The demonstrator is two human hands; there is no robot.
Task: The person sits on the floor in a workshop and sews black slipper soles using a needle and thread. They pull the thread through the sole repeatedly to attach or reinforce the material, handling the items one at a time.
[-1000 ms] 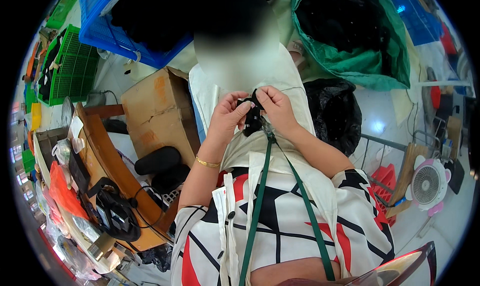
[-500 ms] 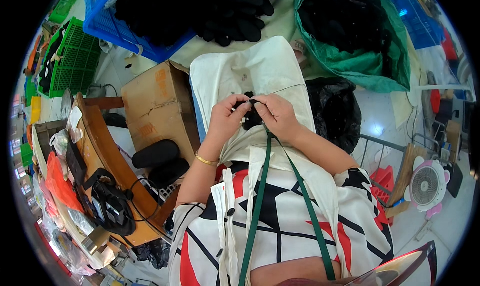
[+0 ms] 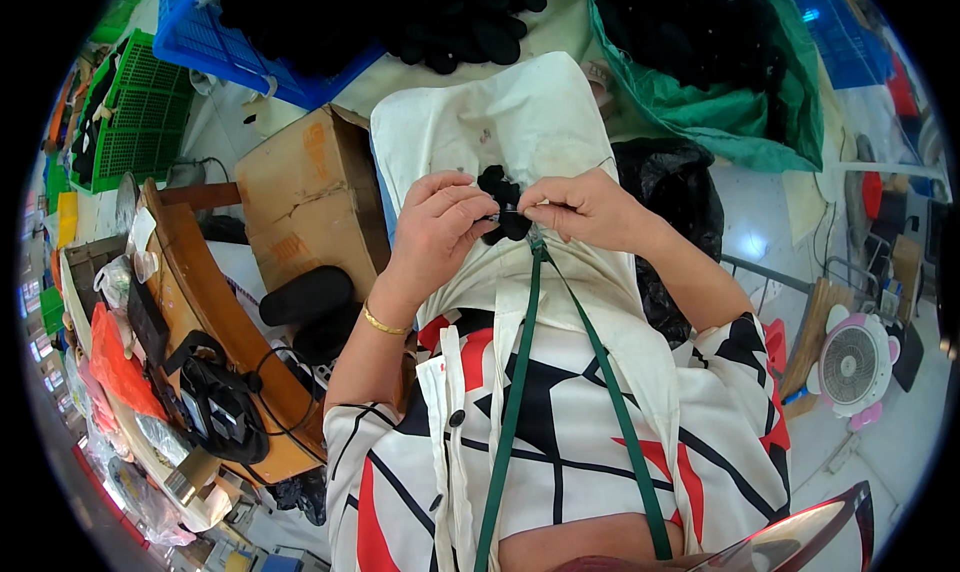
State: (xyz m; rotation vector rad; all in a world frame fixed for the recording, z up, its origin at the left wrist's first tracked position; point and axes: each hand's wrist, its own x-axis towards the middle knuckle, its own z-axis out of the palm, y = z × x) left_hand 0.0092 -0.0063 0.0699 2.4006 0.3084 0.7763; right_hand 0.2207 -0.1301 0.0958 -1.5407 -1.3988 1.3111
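Both your hands pinch one black piece over your lap.
Your left hand [image 3: 432,234] and right hand [image 3: 582,210] close fingertips on the black piece [image 3: 503,204] — it sits on the white cloth [image 3: 520,122]; a cardboard box [image 3: 305,197] stands left — beside your knee.

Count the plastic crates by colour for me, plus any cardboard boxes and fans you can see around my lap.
Blue plastic crates: 2, one upper left and one upper right
Green plastic crates: 1
Cardboard boxes: 1
Small fans: 1
Total: 5
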